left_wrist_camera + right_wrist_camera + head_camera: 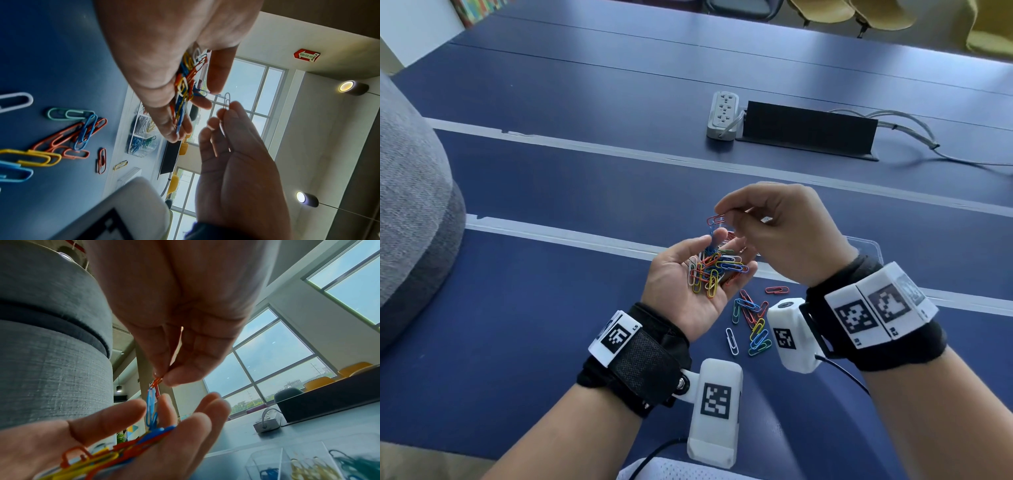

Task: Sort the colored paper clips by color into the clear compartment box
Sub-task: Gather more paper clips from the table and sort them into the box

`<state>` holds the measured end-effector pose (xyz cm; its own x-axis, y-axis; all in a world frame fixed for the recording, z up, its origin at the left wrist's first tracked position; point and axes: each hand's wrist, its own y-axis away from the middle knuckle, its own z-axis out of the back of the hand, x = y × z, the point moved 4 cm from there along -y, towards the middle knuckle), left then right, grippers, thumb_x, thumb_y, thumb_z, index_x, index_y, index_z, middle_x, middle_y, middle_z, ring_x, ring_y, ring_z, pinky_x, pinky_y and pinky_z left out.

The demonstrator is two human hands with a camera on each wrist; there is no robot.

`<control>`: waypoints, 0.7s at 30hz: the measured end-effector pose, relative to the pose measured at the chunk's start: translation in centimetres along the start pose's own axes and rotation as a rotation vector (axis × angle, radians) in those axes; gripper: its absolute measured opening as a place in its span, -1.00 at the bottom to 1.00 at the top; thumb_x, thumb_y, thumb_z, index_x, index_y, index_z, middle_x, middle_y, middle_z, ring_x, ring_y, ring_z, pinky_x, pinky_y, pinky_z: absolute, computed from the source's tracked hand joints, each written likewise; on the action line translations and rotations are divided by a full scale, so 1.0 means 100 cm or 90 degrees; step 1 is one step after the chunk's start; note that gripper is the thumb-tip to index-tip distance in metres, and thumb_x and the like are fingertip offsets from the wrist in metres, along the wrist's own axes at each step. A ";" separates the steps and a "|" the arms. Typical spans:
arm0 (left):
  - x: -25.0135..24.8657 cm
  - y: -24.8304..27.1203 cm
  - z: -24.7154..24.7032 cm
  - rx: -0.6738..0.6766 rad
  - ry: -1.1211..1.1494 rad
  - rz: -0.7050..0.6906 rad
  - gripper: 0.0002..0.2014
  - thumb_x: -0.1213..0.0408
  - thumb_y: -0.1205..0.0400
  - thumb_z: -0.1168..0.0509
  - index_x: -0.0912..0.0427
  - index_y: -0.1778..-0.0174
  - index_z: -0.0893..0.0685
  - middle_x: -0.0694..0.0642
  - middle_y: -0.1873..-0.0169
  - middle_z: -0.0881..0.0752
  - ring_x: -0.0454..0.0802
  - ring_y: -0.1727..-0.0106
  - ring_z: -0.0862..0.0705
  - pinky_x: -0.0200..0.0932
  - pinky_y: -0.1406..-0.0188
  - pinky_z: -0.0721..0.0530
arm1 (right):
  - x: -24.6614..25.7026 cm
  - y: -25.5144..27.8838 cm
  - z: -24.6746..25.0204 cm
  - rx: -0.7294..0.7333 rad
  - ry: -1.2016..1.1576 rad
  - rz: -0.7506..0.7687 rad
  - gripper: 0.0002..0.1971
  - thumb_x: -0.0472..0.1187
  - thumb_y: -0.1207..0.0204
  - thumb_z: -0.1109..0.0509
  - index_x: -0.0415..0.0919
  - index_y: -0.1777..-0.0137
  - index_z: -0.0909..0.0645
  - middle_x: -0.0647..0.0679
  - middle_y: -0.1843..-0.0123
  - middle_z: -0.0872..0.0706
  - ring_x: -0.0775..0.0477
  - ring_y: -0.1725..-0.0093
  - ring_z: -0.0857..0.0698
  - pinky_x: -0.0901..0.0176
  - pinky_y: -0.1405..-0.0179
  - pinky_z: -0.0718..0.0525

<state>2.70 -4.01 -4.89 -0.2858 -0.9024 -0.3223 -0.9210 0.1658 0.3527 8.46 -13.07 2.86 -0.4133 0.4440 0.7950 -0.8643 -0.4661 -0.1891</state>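
head view, left hand (pixel 690 279) cupped — cradling mixed clips (pixel 714 269), right hand (pixel 774 229) pinching red clip (pixel 715 219)

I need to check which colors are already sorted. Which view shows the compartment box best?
The left wrist view: the box shows white, yellow, blue and green compartments. The right wrist shows only a blurred corner; the head view, just an edge behind the right hand.
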 end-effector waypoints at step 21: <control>0.000 -0.002 -0.001 -0.017 -0.024 -0.008 -0.88 0.32 -0.44 -0.29 0.22 0.36 -0.70 0.34 0.05 -0.78 0.25 0.00 -0.76 0.12 -0.27 -0.59 | 0.001 0.000 0.009 -0.002 -0.050 -0.022 -0.67 -0.54 -0.49 -0.21 -0.11 0.21 -0.66 -0.09 0.28 -0.65 0.05 0.44 -0.70 0.01 0.33 -0.75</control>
<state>2.87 -4.13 -4.83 -0.2853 -0.8885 -0.3595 -0.9170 0.1440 0.3719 8.63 -13.71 3.50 -0.3589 0.3981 0.8442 -0.8786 -0.4494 -0.1616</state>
